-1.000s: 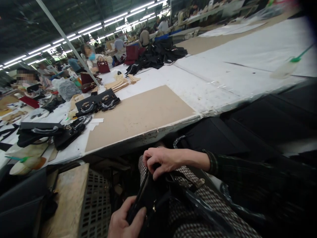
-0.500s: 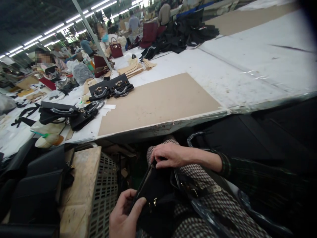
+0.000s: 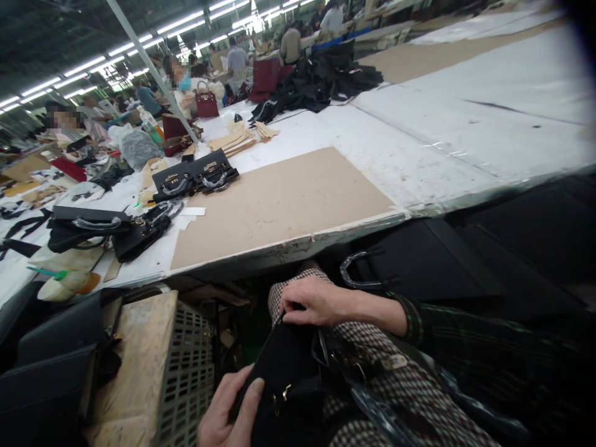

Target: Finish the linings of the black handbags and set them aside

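Observation:
A black handbag (image 3: 279, 354) with small gold-coloured fittings lies across my lap, over checked trousers. My left hand (image 3: 230, 403) grips its near left edge, thumb on top and fingers folded beneath. At the far end of the same edge, my right hand (image 3: 310, 301) pinches the bag's corner, fingers curled. Clear film wraps a bag handle (image 3: 372, 403) that hangs to the right over my thigh. Part of the bag's underside is hidden by my hands and legs.
Ahead stands a white worktable (image 3: 326, 130) bearing a tan board (image 3: 279, 205) and finished black handbags (image 3: 195, 177). At left, a plastic crate (image 3: 189, 360) has a worn board on top beside black bag pieces (image 3: 51, 372). More black panels (image 3: 419, 261) lie at right. Several people sit beyond.
The view has shifted slightly, so the table items appear further left. Both hands keep their hold on the bag; its edge looks flatter and straighter between them.

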Action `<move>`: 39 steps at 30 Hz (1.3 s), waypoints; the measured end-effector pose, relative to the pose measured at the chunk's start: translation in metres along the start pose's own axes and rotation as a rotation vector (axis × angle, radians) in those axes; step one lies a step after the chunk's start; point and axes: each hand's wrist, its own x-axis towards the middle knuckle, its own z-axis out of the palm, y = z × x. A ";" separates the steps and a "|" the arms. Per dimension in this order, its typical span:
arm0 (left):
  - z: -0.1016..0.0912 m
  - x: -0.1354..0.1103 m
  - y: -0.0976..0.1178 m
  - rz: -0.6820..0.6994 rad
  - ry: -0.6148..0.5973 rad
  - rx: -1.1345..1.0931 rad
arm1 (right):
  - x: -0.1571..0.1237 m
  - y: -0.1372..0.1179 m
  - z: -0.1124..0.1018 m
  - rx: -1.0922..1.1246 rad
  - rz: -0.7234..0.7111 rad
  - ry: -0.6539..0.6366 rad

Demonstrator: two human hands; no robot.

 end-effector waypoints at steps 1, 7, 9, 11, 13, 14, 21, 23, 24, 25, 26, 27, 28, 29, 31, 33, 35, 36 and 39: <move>-0.001 0.000 -0.002 0.031 -0.015 0.013 | -0.001 -0.001 0.000 -0.010 0.006 0.005; -0.006 -0.001 -0.009 0.255 -0.079 0.139 | -0.002 -0.004 0.002 -0.040 0.040 0.013; -0.006 -0.002 -0.006 0.292 -0.088 0.160 | -0.002 -0.003 0.003 -0.036 0.036 0.019; -0.005 -0.001 0.000 0.296 -0.077 0.145 | -0.003 -0.002 0.005 -0.037 0.033 0.023; -0.002 -0.001 0.005 0.285 -0.059 0.127 | -0.004 -0.001 0.005 -0.040 0.030 0.029; 0.000 0.000 0.007 0.273 -0.057 0.121 | -0.005 -0.001 0.004 -0.040 0.032 0.034; 0.005 0.008 0.003 0.005 -0.189 0.010 | -0.013 -0.007 0.000 -0.003 0.040 0.066; 0.004 0.013 0.006 -0.002 -0.249 0.011 | -0.017 -0.007 -0.001 0.008 0.042 0.090; 0.003 0.016 0.009 0.003 -0.285 0.012 | -0.018 -0.007 -0.002 0.016 0.043 0.099; 0.003 0.020 0.012 0.005 -0.324 0.012 | -0.019 -0.007 -0.002 0.025 0.045 0.107; 0.003 0.023 0.017 0.000 -0.366 0.012 | -0.020 -0.007 -0.003 0.032 0.047 0.110; 0.003 0.026 0.021 -0.009 -0.408 0.015 | -0.021 -0.007 -0.004 0.036 0.051 0.112; 0.003 0.030 0.026 -0.018 -0.449 0.026 | -0.021 -0.007 -0.004 0.037 0.052 0.114; 0.004 0.033 0.030 -0.022 -0.482 0.045 | -0.021 -0.007 -0.004 0.036 0.052 0.117; 0.006 0.041 0.037 -0.017 -0.536 0.102 | -0.021 -0.008 -0.004 0.036 0.051 0.123; 0.008 0.048 0.039 -0.006 -0.582 0.156 | -0.021 -0.008 -0.004 0.040 0.050 0.127; 0.011 0.055 0.039 0.019 -0.605 0.189 | -0.021 -0.007 -0.004 0.041 0.049 0.125; 0.012 0.057 0.037 0.033 -0.605 0.201 | -0.021 -0.006 -0.004 0.043 0.046 0.121; 0.013 0.062 0.032 0.063 -0.588 0.241 | -0.022 -0.004 -0.008 0.078 0.007 0.089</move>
